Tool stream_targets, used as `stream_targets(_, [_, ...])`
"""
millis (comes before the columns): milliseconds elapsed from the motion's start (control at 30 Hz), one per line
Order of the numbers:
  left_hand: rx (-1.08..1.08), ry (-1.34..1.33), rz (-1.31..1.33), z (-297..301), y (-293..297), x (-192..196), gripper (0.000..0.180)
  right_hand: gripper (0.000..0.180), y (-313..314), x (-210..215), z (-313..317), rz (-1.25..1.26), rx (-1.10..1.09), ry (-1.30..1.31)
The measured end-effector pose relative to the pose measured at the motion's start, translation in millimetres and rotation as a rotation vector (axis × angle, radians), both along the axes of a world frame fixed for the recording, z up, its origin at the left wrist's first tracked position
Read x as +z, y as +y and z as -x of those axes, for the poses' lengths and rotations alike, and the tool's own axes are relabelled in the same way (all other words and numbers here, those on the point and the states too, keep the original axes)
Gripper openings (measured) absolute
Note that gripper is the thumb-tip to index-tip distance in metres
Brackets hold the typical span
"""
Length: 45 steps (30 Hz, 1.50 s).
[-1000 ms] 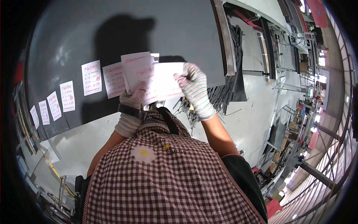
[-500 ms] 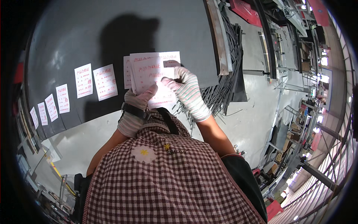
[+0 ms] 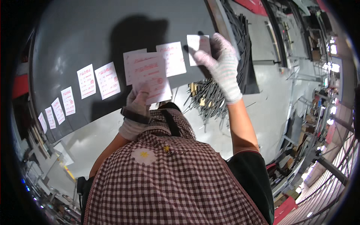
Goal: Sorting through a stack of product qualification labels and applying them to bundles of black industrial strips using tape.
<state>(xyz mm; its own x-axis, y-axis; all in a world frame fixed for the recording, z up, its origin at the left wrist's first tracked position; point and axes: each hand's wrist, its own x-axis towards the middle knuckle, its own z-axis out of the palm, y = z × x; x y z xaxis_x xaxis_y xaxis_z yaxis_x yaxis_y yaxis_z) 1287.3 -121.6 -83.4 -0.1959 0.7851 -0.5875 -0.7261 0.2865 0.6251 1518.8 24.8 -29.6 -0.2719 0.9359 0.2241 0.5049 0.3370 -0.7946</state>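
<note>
My gloved left hand point(image 3: 138, 101) pinches the lower edge of a small stack of white paper slips point(image 3: 150, 67) printed in red. The stack is held above the near edge of a black sheet point(image 3: 86, 37) and partly covers another slip point(image 3: 128, 64). Farther right, my gloved right hand point(image 3: 223, 62) has its thumb and fingers apart around a single slip point(image 3: 197, 44). The thumb overlaps that slip's lower right part, and shadow falls across it. Between the hands a slip point(image 3: 172, 56) lies flat on the sheet.
More printed slips point(image 3: 87, 81) run in a row along the sheet's near edge, toward the left. A metal bar point(image 3: 221, 22) borders the sheet on the right. Beyond it, a bundle of thin black strips point(image 3: 240, 41) hangs down toward the grey floor point(image 3: 275, 82).
My right hand has moved from the stack to the far right with one slip, and its fingers have spread. The slip between my hands is now uncovered. My left hand keeps the stack.
</note>
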Motion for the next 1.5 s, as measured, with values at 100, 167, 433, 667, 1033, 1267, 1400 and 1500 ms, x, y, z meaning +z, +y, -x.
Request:
stream_targets(100, [-0.470,0.203,-0.057,1,-12,-10,0.035,0.064,-89,-28,28,0.641,0.007,0.788])
stream_targets(167, [-0.599,0.138,-0.113,9,-32,-33,0.038,0.064,-146,-53,56,0.562,-0.229,0.616])
stream_targets(433, [-1.504,1.387,0.168,140,-92,-252,0.049,0.058,-391,-119,78,0.394,-1.135,0.707])
stream_targets(667, [-2.818,2.210,-0.216,290,-74,-404,0.055,0.051,-659,-121,54,0.271,-1.612,0.054])
stream_targets(1033, [-1.885,2.051,0.044,346,-47,-411,0.055,0.062,-864,-158,-13,0.731,-1.683,0.494])
stream_targets(1267, [-0.843,0.561,0.175,345,-249,-341,0.056,0.072,-845,-167,25,0.694,-1.529,0.201])
stream_targets(1400, [-0.702,0.081,0.241,288,-364,-273,0.057,0.057,-843,-156,100,0.689,-1.437,0.198])
stream_targets(1500, [-0.802,-0.019,0.091,248,-392,-223,0.058,0.049,-839,-144,152,0.714,-1.272,0.262])
